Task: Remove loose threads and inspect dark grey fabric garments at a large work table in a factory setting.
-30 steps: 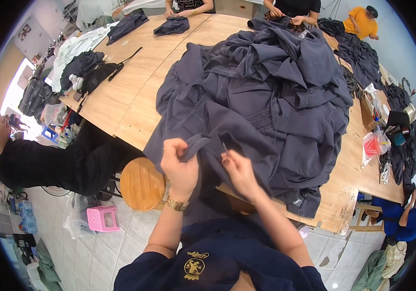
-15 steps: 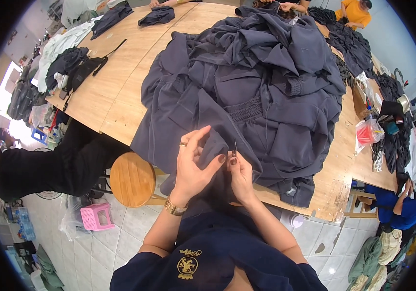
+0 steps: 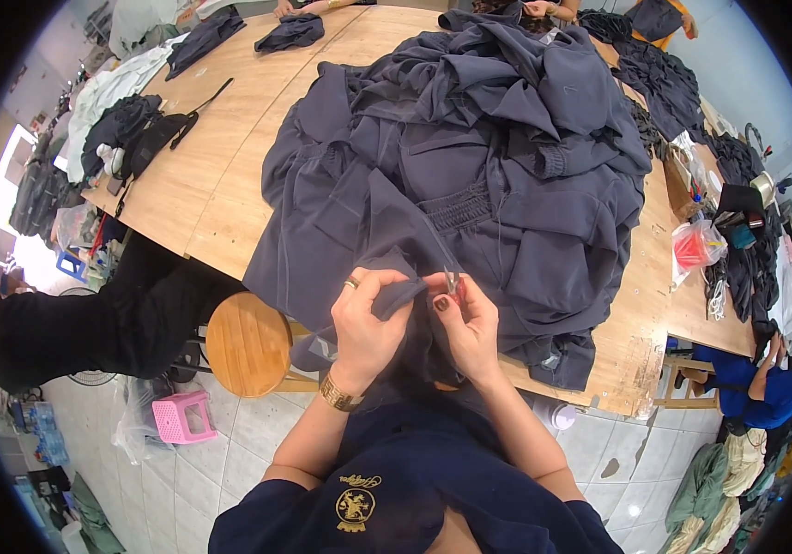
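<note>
A dark grey garment (image 3: pixel 331 249) hangs over the table's near edge, part of a large heap. My left hand (image 3: pixel 368 323) is closed on a fold of its fabric, pinching it between thumb and fingers. Close beside it, my right hand (image 3: pixel 470 328) holds small thread snips (image 3: pixel 451 279), their metal blades pointing up and a bit of red showing at the grip. The right fingertips are at the same fold, almost meeting the left ones. Whether they also grip the cloth is hard to see.
The heap of dark grey garments (image 3: pixel 507 102) covers the middle of the wooden table (image 3: pixel 229 175). A round wooden stool (image 3: pixel 248 344) and a pink plastic stool (image 3: pixel 183 417) stand at left. A person in black sits left; others work around the table. A plastic bag (image 3: pixel 696 247) lies right.
My left fingers have closed from a more spread pose onto the fold. My right hand has turned, bringing the snips' blades upright and its fingertips to the cloth. The view shifted slightly.
</note>
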A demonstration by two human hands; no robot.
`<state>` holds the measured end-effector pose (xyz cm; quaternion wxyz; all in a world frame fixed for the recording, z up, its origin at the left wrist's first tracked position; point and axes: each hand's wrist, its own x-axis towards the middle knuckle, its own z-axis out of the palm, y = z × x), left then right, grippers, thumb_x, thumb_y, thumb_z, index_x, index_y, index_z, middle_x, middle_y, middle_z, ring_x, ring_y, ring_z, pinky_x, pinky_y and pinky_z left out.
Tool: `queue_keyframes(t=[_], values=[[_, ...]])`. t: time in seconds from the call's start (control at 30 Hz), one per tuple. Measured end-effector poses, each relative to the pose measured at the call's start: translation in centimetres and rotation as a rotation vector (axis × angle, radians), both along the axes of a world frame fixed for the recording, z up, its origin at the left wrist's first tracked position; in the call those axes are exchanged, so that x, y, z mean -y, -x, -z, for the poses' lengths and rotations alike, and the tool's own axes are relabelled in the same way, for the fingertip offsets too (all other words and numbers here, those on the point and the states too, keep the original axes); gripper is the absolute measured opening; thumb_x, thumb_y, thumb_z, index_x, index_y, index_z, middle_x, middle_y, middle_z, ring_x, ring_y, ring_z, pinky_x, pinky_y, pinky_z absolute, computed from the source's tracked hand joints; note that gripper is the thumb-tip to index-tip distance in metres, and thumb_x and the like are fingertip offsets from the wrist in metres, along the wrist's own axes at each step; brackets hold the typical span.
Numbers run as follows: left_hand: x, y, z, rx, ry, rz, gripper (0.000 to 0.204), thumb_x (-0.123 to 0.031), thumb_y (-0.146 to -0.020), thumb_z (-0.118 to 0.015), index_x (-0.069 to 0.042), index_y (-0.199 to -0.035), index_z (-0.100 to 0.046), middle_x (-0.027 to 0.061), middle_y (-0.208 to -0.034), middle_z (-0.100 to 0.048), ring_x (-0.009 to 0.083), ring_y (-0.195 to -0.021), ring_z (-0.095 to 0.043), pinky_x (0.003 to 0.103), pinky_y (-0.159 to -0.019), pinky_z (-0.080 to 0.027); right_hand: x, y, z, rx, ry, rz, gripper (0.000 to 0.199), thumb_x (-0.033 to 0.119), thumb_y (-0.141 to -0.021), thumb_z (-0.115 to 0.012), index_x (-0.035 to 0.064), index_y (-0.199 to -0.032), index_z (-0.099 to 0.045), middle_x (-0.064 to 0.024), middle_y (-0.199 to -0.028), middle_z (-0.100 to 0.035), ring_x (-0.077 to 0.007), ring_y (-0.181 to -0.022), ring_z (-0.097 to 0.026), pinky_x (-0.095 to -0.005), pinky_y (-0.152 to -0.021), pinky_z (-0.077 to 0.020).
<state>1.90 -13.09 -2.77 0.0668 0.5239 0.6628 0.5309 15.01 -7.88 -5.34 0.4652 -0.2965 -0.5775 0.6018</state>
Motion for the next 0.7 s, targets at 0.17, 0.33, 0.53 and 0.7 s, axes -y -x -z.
queue_keyframes(t=[0.17,0.33,0.53,0.7], values=[[-0.4,-0.3,0.5,-0.086,-0.110,-0.053,0.020,0.005,-0.069,-0.067,-0.002,-0.087,-0.061,0.0122,-0.087,-0.065,0.0288,-0.083,-0.064,0.033,-0.074,-0.050,0.2,0.6,0.2,0.003,0.042,-0.003,0.020,0.018,-0.090,-0.063,-0.0019,-0.092,-0.061,0.0015,-0.074,-0.052,-0.0043,-0.068,-0.043,-0.0212,-0.059,-0.0369],[-0.3,0.4,1.4,0.065,-0.084,0.043,0.025,0.010,-0.067,-0.061,-0.001,-0.090,-0.061,0.0125,-0.089,-0.065,0.0275,-0.083,-0.065,0.032,-0.075,-0.050,-0.3,-1.0,-0.2,0.355,-0.238,-0.016,0.029,0.024,-0.085,-0.067,-0.0003,-0.073,-0.054,-0.0069,-0.062,-0.047,-0.0176,-0.056,-0.047,-0.0305,-0.052,-0.0361],[-0.5,0.3,0.7,0.071,-0.049,0.030,0.031,0.009,-0.068,-0.062,-0.003,-0.096,-0.066,0.0111,-0.089,-0.065,0.0255,-0.081,-0.064,0.031,-0.073,-0.050,-0.3,-1.4,-0.9,0.617,-0.633,0.076,0.038,0.033,-0.079,-0.070,0.0044,-0.064,-0.049,-0.0079,-0.058,-0.048,-0.0248,-0.053,-0.049,-0.0349,-0.049,-0.0378],[-0.4,0.4,0.7,0.022,-0.042,0.042,0.038,0.010,-0.066,-0.062,-0.008,-0.099,-0.070,0.0098,-0.085,-0.062,0.0227,-0.076,-0.061,0.030,-0.067,-0.049,-0.7,-1.3,-1.0,0.660,-0.677,0.095,0.039,0.034,-0.079,-0.070,0.0060,-0.063,-0.049,-0.0066,-0.057,-0.048,-0.0235,-0.054,-0.049,-0.0345,-0.050,-0.0383]])
